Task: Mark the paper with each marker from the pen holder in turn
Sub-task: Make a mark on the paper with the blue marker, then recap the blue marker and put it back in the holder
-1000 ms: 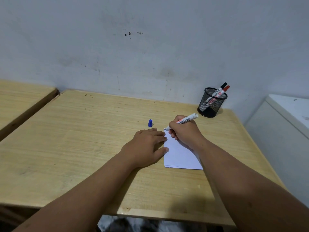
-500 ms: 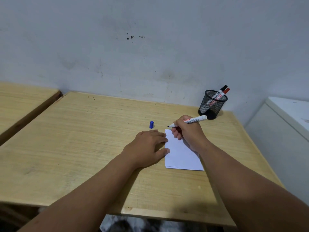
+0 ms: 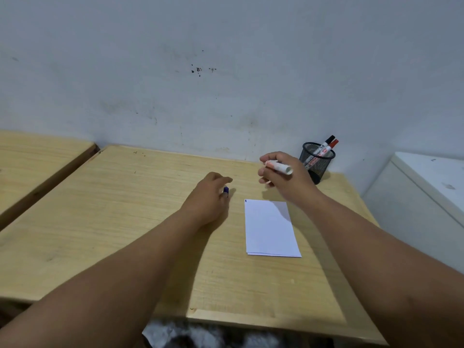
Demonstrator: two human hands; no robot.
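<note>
A small stack of white paper (image 3: 270, 227) lies on the wooden table (image 3: 125, 222), with a tiny blue mark at its top left corner. My right hand (image 3: 283, 179) is raised above the table behind the paper, holding an uncapped white marker (image 3: 278, 167). My left hand (image 3: 209, 197) rests left of the paper, fingers closing on the small blue cap (image 3: 226, 191). A black mesh pen holder (image 3: 316, 162) stands at the back right with a black-capped marker (image 3: 327, 143) and a red-capped marker (image 3: 332, 146) in it.
A second wooden table (image 3: 37, 159) stands to the left across a narrow gap. A white cabinet (image 3: 426, 192) sits to the right of the table. A stained white wall runs right behind the table.
My right hand lifted the marker off the paper and moved back and up. My left hand left the paper and slid to the blue cap. A small blue mark now shows on the paper.
</note>
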